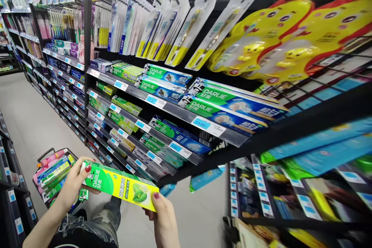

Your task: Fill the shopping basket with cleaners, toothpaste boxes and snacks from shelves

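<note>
I hold a green and yellow Darlie toothpaste box [119,184] level in front of me, low in the picture. My left hand [74,184] grips its left end, fingers curled over the top edge. My right hand [162,213] pinches its right end from below, thumb on the face. A basket [46,153] filled with several toothpaste boxes and pink items sits on the floor just left of my left hand.
Store shelves [162,106] stocked with Darlie toothpaste boxes rise on the right. Toothbrush packs [174,31] hang above them, beside yellow character packs [261,35]. The grey aisle floor [31,120] runs back on the left between two shelf rows.
</note>
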Tool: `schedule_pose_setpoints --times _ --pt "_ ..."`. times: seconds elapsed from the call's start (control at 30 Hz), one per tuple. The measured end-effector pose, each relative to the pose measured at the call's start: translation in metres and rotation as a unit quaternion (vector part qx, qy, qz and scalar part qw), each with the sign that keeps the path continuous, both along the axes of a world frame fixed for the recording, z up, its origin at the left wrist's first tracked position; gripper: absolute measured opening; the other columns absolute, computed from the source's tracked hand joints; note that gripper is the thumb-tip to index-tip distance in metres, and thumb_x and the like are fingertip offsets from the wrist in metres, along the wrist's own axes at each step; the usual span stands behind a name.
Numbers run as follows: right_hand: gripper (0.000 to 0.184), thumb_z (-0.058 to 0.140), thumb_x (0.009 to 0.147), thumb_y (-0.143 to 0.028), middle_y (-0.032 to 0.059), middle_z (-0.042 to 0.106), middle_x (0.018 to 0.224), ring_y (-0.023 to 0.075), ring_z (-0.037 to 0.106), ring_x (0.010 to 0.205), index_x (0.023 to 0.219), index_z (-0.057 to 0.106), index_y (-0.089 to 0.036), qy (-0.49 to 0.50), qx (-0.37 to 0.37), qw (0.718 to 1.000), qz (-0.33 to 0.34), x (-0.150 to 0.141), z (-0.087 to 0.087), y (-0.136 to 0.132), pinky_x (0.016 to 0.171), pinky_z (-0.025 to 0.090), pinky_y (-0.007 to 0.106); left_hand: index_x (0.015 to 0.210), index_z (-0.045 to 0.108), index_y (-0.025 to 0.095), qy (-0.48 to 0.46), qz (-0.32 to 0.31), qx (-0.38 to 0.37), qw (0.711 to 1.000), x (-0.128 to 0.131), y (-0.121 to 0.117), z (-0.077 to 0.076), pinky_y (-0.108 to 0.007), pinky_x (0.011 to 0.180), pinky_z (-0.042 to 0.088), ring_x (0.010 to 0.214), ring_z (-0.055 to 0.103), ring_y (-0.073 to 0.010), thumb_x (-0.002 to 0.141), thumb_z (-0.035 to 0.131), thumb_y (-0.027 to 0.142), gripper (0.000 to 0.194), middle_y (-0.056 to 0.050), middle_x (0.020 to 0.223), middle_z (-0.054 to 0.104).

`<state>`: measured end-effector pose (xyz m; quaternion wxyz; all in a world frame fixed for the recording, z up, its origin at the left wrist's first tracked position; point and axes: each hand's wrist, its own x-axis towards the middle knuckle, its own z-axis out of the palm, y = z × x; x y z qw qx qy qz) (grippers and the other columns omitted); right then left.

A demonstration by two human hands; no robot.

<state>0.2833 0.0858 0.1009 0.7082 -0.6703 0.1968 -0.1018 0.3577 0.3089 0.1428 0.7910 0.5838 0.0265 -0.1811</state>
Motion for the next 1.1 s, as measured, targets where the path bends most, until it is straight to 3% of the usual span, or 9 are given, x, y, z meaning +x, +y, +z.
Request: schedule_pose_setpoints --times 0.27,0.43,0.67,0.77,0.83,0.93,1.1 --pt "0.065 0.054 0.070 -0.077 -0.0029 0.035 0.044 0.0101 0.034 0.046 0.045 0.038 -0.020 0.025 0.003 1.000 -0.019 -0.003 0.011 0.010 0.046 0.022 0.024 0.106 0.055 0.017 0.017 -0.001 0.026 1.000 0.001 0.002 -0.002 -0.027 0.043 0.054 0.070 0.070 -0.0241 0.076 0.066 0.056 0.051 -0.009 0.092 0.068" --pt "0.065 0.053 0.069 -0.078 -0.0028 0.034 0.043 0.0109 0.035 0.045 0.044 0.037 -0.020 0.016 -0.002 1.000 0.010 -0.003 0.009 0.009 0.043 0.024 0.025 0.103 0.058 0.018 0.022 -0.002 0.025 0.999 0.002 0.003 -0.002 -0.026 0.042 0.054 0.070 0.070 -0.0247 0.073 0.072 0.048 0.045 -0.008 0.091 0.069" --pt "0.062 0.053 0.072 -0.076 -0.0023 0.036 0.043 0.0119 0.036 0.045 0.047 0.042 -0.020 0.013 -0.021 0.999 -0.023 -0.004 0.015 0.015 0.044 0.026 0.025 0.103 0.059 0.018 0.020 -0.002 0.024 1.000 0.003 0.004 -0.004 -0.025 0.042 0.053 0.070 0.070 -0.0246 0.073 0.072 0.045 0.042 -0.007 0.088 0.070" --pt "0.061 0.056 0.074 -0.072 0.0017 0.048 0.046 0.0142 0.043 0.048 0.046 0.046 -0.019 -0.005 -0.032 0.999 -0.013 -0.004 0.014 0.012 0.044 0.034 0.026 0.104 0.061 0.018 0.011 0.007 0.009 1.000 0.003 0.004 -0.003 -0.023 0.043 0.053 0.073 0.069 -0.0230 0.074 0.071 0.047 0.042 -0.008 0.093 0.069" --pt "0.055 0.060 0.074 -0.068 0.0054 0.061 0.057 0.0186 0.054 0.055 0.054 0.058 -0.017 -0.023 -0.032 0.999 0.015 -0.003 0.009 0.007 0.046 0.041 0.026 0.105 0.061 0.019 0.004 0.012 -0.008 1.000 0.003 0.004 -0.001 -0.022 0.045 0.053 0.075 0.068 -0.0216 0.076 0.069 0.047 0.041 -0.008 0.098 0.067" --pt "0.047 0.065 0.072 -0.064 0.0087 0.073 0.082 0.0262 0.066 0.073 0.084 0.072 -0.018 -0.063 -0.032 0.996 0.057 -0.002 0.001 -0.001 0.053 0.051 0.029 0.108 0.062 0.021 -0.002 0.010 -0.054 0.998 0.003 0.006 -0.001 -0.022 0.049 0.053 0.077 0.067 -0.0200 0.078 0.069 0.042 0.037 -0.008 0.105 0.066" --pt "0.052 0.071 0.073 -0.053 0.0139 0.070 0.117 0.0324 0.066 0.105 0.114 0.070 -0.022 -0.126 -0.071 0.986 0.085 -0.004 0.000 -0.006 0.084 0.057 0.038 0.103 0.066 0.023 -0.055 0.013 -0.103 0.993 0.006 0.014 -0.005 -0.027 0.066 0.054 0.085 0.062 -0.0193 0.078 0.069 0.030 0.027 -0.008 0.120 0.062"
